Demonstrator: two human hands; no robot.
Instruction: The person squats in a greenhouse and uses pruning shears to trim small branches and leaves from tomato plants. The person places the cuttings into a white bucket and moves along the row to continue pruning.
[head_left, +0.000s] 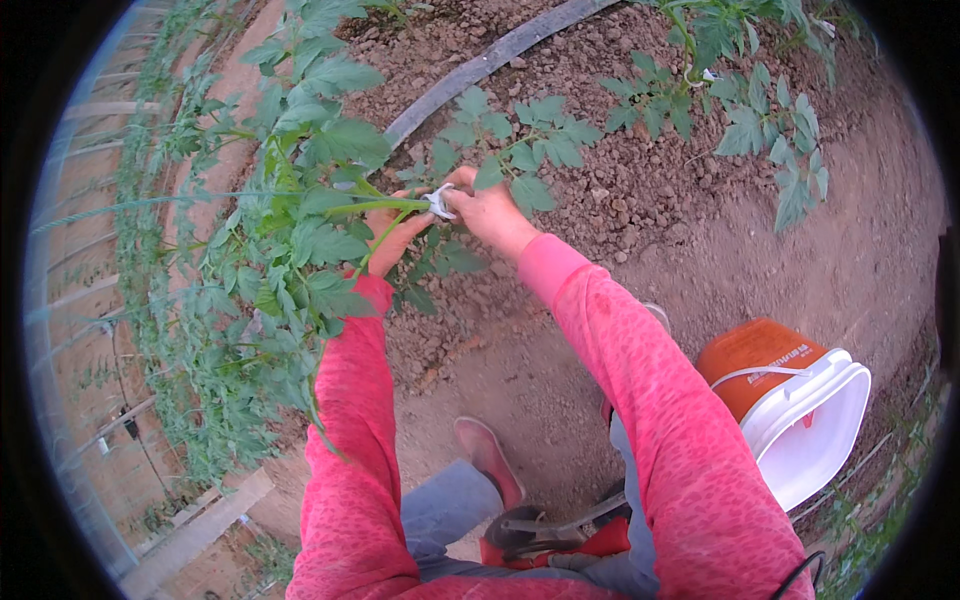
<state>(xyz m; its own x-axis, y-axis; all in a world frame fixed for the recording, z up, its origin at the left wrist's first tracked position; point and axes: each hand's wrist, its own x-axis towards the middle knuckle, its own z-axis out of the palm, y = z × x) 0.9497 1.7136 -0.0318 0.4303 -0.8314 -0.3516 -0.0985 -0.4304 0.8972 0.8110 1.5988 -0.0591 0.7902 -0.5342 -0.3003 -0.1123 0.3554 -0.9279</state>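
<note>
A white plastic plant clip sits around the green stem of a tomato plant, between my two hands. My right hand pinches the clip from the right with thumb and fingers. On the left side, my left hand is at the stem and clip, its fingers partly hidden behind the stem and leaves. A green twine runs from the left edge of the view into the foliage, near the stem. Tomato leaves hang over my left sleeve.
Grey drip hose curves over clumpy soil behind the plant. An orange and white bucket lies tilted at the right. Another tomato plant with a white clip stands at the upper right. Dense plants line the left. My shoe is below.
</note>
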